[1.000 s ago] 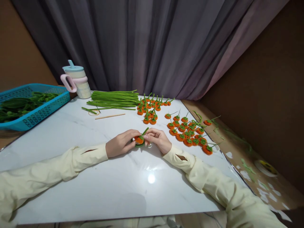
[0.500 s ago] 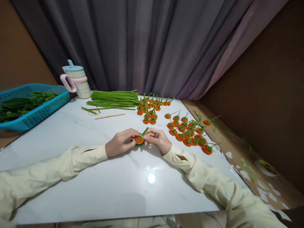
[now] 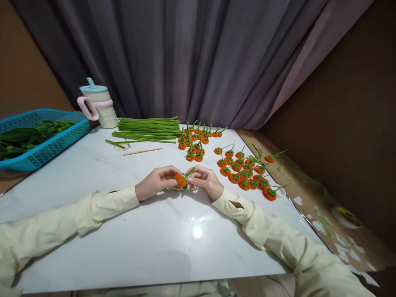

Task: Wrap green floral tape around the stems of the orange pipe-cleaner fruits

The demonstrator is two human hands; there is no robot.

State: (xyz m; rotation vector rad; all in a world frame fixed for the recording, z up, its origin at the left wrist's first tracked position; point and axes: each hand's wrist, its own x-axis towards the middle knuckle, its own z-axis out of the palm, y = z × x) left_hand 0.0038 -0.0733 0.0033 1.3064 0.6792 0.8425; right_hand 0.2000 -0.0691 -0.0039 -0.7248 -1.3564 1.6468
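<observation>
Between my hands is a small orange ribbed pumpkin [image 3: 180, 180], apparently of fuzzy pipe cleaner, with a green stem [image 3: 191, 170] tilted up to the right. My left hand [image 3: 158, 182] grips its orange body between thumb and fingers. The thumb and fingertips of my right hand [image 3: 206, 181] are pinched at the stem's base, where the exact contact is partly hidden. Just below the fingers show a dark green curved edge and a pale ring-like piece [image 3: 194, 189], too small to make out fully.
Similar orange pumpkins [image 3: 244, 184] with thin stems lie to the right; more with thick stems [image 3: 199, 156] stand at the back. Green stems [image 3: 148, 128], a wooden stick [image 3: 142, 152] and a tumbler [image 3: 107, 117] are at back left. A blue basket [image 3: 46, 152] holds green pieces. Paper scraps [image 3: 319, 227] lie right.
My left hand has turned the pumpkin so more of its orange side shows, and its stem leans further right. My right hand stays nearly in place.
</observation>
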